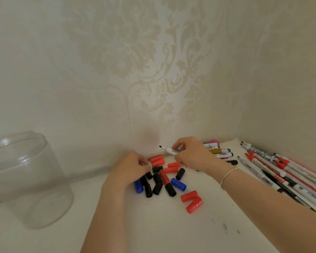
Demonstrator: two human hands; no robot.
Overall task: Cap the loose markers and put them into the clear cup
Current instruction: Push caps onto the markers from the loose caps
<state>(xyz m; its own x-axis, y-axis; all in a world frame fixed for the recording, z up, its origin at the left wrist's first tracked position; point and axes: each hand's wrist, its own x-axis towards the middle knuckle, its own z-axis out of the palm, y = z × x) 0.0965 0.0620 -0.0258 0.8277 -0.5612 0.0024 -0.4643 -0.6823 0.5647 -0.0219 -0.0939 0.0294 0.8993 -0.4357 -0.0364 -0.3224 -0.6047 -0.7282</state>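
My right hand [188, 154] grips an uncapped black-tipped marker [169, 149], nib pointing left, lifted just above the cap pile [162, 177]. My left hand [133, 167] has its fingers curled down into the pile's near-left edge; I can't tell whether it has pinched a cap yet.

Step in hand, as I read it: find a black cap. Best pick is a black cap [180, 173] lying free, not one wedged under others. Turn its open end toward the nib, line up the axes, push straight till it seats, no twisting that smears ink.

Caps are short ribbed plastic cylinders, red, black, blue, matte. Two red caps [192, 201] sit apart, nearer me. More uncapped markers [281, 172] lie fanned at right, white glossy barrels with printed labels. The clear cup [26, 179] stands well apart at left, thin transparent plastic, wide mouth, nothing in it that I can see. The tabletop [153, 225] is white, smooth, ink-flecked.
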